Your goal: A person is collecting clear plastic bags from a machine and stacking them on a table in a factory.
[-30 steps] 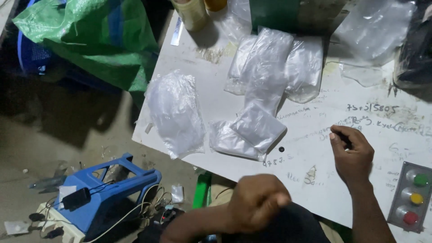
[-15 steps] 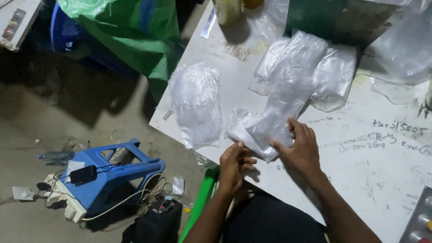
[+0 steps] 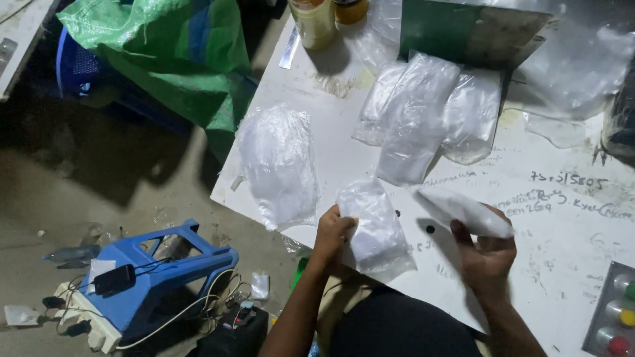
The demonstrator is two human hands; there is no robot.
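My left hand (image 3: 333, 233) grips the left edge of a clear plastic bag (image 3: 376, 225) of white material lying at the near edge of the white table (image 3: 562, 218). My right hand (image 3: 486, 254) holds a second, rolled-up clear bag (image 3: 463, 210) just above the tabletop. A wider bag of the same kind (image 3: 278, 165) lies to the left of my left hand. Three more filled bags (image 3: 423, 119) lie side by side farther back on the table.
A green box (image 3: 463, 30) and jars (image 3: 314, 20) stand at the table's far side. Loose clear plastic (image 3: 575, 59) lies at the right. A button panel (image 3: 612, 311) sits at the near right. On the floor are a blue stool (image 3: 159, 271), cables and a green sack (image 3: 165, 46).
Both hands were together on one bag at the table's near edge. Now they are apart: the right hand has lifted a rolled bag to the right, the left stays on the other bag.
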